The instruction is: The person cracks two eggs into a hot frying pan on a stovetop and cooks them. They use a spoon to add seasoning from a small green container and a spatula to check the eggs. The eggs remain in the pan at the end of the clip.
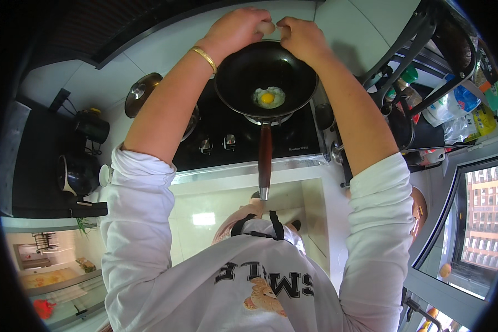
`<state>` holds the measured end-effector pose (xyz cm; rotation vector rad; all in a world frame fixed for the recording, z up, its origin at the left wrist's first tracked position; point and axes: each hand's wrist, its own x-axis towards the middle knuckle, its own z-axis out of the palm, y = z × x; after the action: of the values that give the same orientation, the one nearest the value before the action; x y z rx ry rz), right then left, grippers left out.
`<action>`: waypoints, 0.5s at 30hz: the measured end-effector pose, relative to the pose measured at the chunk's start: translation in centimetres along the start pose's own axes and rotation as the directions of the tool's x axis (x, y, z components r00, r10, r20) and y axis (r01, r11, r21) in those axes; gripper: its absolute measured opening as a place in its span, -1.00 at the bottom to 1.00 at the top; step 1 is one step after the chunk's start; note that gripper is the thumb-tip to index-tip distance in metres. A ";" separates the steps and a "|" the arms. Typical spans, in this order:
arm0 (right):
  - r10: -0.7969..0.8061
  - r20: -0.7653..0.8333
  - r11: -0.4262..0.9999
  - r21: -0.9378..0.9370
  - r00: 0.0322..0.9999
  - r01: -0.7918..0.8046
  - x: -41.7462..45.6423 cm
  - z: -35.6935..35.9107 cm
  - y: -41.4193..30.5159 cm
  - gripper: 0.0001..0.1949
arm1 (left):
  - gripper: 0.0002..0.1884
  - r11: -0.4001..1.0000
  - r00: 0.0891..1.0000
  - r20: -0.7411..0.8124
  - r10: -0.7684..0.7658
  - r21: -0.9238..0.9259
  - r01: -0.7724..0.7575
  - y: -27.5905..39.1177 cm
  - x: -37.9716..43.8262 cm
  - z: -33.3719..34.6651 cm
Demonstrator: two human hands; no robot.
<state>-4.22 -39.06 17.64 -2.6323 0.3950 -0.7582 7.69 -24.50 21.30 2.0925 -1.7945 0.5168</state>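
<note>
A frying pan [232,79] with a dark inside and a brown handle [265,157] sits on the black gas hob [232,159]. In it lies a cracked egg [269,98], its yolk whole and its white turning pale at the rim. Above the pan's far rim, my left hand [240,29] grips what looks like a whole egg or eggshell [266,28]. My right hand [302,39] is close beside it with fingers curled inward. Whether those fingers hold a bit of shell is hidden.
Behind my left forearm stands a lidded pot, its glass lid [139,92] showing. Two hob knobs [229,142] are left of the pan handle. On the right, a black rack [415,89] holds bottles and bags. Dark pots [79,174] and a white cup [105,175] line the left counter.
</note>
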 end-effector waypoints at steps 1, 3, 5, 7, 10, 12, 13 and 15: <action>0.000 -0.011 1.000 0.023 1.000 0.000 0.2 -0.4 -0.1 -0.66 | -0.77 0.998 0.998 -0.032 0.052 -0.025 -0.053 0.4 0.2 -0.8; 0.000 -0.036 0.998 0.067 0.999 0.002 0.4 -1.2 -0.4 -0.68 | -0.88 0.984 0.983 -0.101 0.156 -0.067 -0.163 1.4 0.6 -2.2; -0.004 -0.040 0.999 0.046 0.999 0.006 0.5 -0.6 0.0 -0.69 | -0.76 0.996 0.998 -0.043 0.043 -0.071 -0.046 0.8 0.5 -1.4; -0.008 -0.032 1.000 0.028 0.999 0.009 -0.1 1.4 0.9 -0.70 | -0.70 0.998 1.000 -0.013 -0.021 -0.062 0.020 0.5 -0.2 0.1; 0.031 -0.012 0.997 0.078 0.999 -0.030 -1.6 4.2 1.6 -0.70 | -0.67 0.991 0.994 -0.007 -0.111 -0.078 0.110 1.0 -2.2 2.4; 0.137 0.007 0.954 0.268 0.991 -0.134 -2.5 5.0 1.5 -0.63 | -0.59 0.944 0.960 0.008 -0.281 -0.176 0.278 0.9 -3.7 4.4; 0.197 0.020 0.900 0.393 0.980 -0.188 -2.5 5.9 1.8 -0.62 | -0.59 0.861 0.915 0.008 -0.402 -0.337 0.381 0.7 -4.6 5.9; 0.326 0.038 0.746 0.603 0.945 -0.282 -2.6 6.2 3.7 -0.59 | -0.57 0.600 0.809 0.065 -0.584 -0.637 0.484 2.1 -4.4 8.5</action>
<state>-3.54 -39.70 10.02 -1.8826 0.4923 -0.7187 5.48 -25.09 11.79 1.8782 -0.9436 -0.1031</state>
